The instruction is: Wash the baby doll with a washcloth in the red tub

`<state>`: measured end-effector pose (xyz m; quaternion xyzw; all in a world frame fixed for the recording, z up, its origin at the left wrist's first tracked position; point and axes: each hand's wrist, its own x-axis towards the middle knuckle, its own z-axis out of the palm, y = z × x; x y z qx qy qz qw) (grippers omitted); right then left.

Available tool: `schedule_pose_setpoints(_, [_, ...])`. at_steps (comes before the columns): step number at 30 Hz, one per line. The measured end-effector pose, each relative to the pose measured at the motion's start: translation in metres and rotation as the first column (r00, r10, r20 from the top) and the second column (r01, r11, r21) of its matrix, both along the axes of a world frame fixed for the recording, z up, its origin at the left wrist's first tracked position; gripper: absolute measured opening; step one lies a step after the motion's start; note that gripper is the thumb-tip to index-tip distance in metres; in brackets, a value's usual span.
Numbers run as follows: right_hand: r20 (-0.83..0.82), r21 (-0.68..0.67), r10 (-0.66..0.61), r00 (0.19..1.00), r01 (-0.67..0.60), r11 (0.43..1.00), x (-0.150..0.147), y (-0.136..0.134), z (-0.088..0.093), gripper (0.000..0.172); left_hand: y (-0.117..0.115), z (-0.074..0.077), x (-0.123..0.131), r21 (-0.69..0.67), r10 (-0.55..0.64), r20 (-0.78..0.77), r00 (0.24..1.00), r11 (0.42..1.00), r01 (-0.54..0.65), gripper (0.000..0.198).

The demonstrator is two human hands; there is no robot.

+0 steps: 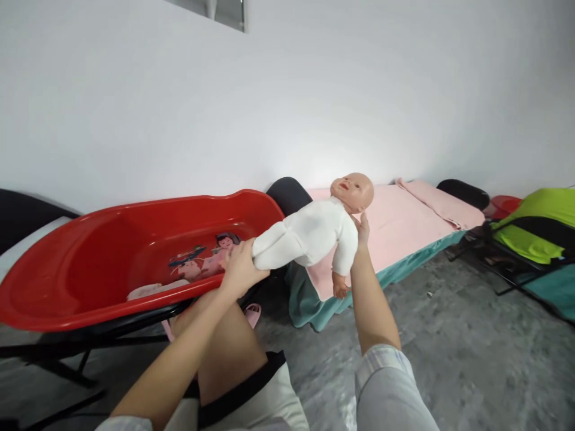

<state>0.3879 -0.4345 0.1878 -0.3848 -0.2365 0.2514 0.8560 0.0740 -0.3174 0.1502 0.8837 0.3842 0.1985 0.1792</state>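
A baby doll (pixel 314 230) with a bald plastic head and a white cloth body lies face up across both my hands in mid-air. My left hand (pixel 241 266) is wrapped round the ends of its legs, beside the rim of a red baby bathtub (pixel 103 233). Under the doll's neck and shoulder, my right hand (pixel 362 232) supports the upper body; its fingers are partly hidden behind the doll. One doll arm hangs down. Below and behind the doll is a bed-like surface with a pink cover (pixel 395 224).
Inside the tub are a cartoon picture (pixel 220 248) and a pale cloth (pixel 155 290). A folded pink cloth (pixel 438 203) lies on the bed's far end. Green cloth (pixel 309 299) hangs below the cover. Black chairs stand around, one with a lime-green cloth (pixel 534 227) at right.
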Motion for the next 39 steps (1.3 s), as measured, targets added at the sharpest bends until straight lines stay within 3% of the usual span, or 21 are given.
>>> schedule_pose_setpoints(4, [0.003, 0.02, -0.087, 0.996, 0.087, 0.996, 0.039, -0.055, -0.017, 0.089, -0.039, -0.017, 0.043, -0.087, -0.119, 0.054, 0.991, 0.988, 0.124, 0.081])
schedule_pose_setpoints(9, [-0.044, -0.08, -0.119, 0.992, 0.115, 0.99, 0.1, -0.101, -0.038, 0.092, -0.077, -0.025, 0.099, -0.138, -0.198, 0.063, 0.978, 0.969, 0.205, 0.086])
schedule_pose_setpoints(11, [-0.07, -0.095, -0.167, 0.984, 0.16, 0.983, 0.121, -0.107, -0.043, 0.097, -0.085, -0.026, 0.122, -0.14, -0.207, 0.042, 0.977, 0.967, 0.211, 0.087])
schedule_pose_setpoints(14, [-0.023, -0.068, -0.257, 0.966, 0.255, 0.965, 0.142, -0.103, -0.05, 0.088, -0.093, -0.032, 0.155, -0.132, -0.226, 0.079, 0.971, 0.963, 0.235, 0.085])
schedule_pose_setpoints(17, [0.052, -0.073, -0.24, 0.969, 0.243, 0.967, 0.152, -0.095, -0.057, 0.08, -0.095, -0.042, 0.182, -0.108, -0.223, 0.155, 0.962, 0.964, 0.241, 0.083])
schedule_pose_setpoints(20, [0.127, -0.104, -0.24, 0.963, 0.253, 0.962, 0.158, -0.088, -0.062, 0.072, -0.092, -0.049, 0.202, -0.085, -0.215, 0.095, 0.972, 0.971, 0.223, 0.083])
schedule_pose_setpoints(24, [0.192, -0.224, -0.309, 0.932, 0.348, 0.91, 0.168, -0.076, -0.065, 0.054, -0.08, -0.057, 0.213, -0.059, -0.232, -0.066, 0.971, 0.972, 0.228, 0.086])
schedule_pose_setpoints(28, [0.194, -0.312, -0.402, 0.895, 0.445, 0.84, 0.174, -0.069, -0.075, 0.043, -0.072, -0.075, 0.209, -0.056, -0.274, -0.093, 0.957, 0.961, 0.27, 0.086])
schedule_pose_setpoints(31, [0.284, -0.341, -0.404, 0.87, 0.485, 0.805, 0.173, -0.074, -0.097, 0.063, -0.07, -0.088, 0.208, -0.072, -0.295, -0.096, 0.951, 0.955, 0.289, 0.091])
schedule_pose_setpoints(33, [0.347, -0.333, -0.341, 0.874, 0.455, 0.826, 0.175, -0.077, -0.115, 0.083, -0.071, -0.093, 0.21, -0.072, -0.304, -0.103, 0.947, 0.952, 0.297, 0.092])
schedule_pose_setpoints(35, [0.293, -0.326, -0.354, 0.888, 0.44, 0.837, 0.178, -0.078, -0.126, 0.095, -0.074, -0.096, 0.212, -0.081, -0.317, -0.117, 0.941, 0.948, 0.309, 0.093])
schedule_pose_setpoints(37, [0.243, -0.341, -0.37, 0.897, 0.436, 0.833, 0.18, -0.077, -0.126, 0.1, -0.079, -0.102, 0.209, -0.076, -0.337, -0.108, 0.935, 0.941, 0.331, 0.095])
schedule_pose_setpoints(39, [0.295, -0.393, -0.35, 0.889, 0.447, 0.803, 0.177, -0.077, -0.119, 0.097, -0.086, -0.118, 0.196, -0.039, -0.381, -0.044, 0.923, 0.924, 0.38, 0.099])
